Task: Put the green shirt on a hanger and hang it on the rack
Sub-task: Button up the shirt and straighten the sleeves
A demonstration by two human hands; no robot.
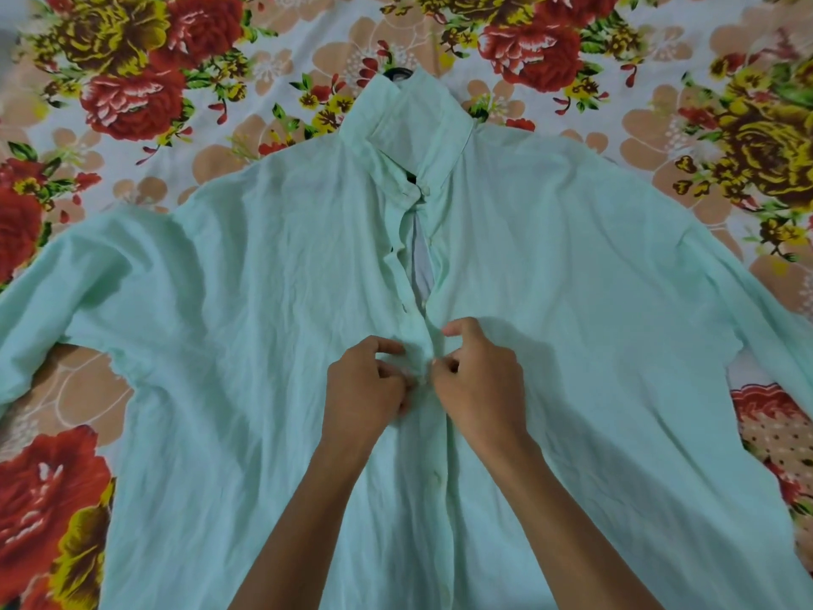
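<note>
Where plackets meet, both hands' fingers (pixel 387 345) pinch green shirt (pixel 246 301).

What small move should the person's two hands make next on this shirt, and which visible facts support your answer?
Probably finish fastening the button they are working on. Both the left hand and the right hand pinch the placket of the green shirt, which lies flat on the floral sheet. The front gapes open just above them, while the hanger already shows at the collar.
</note>
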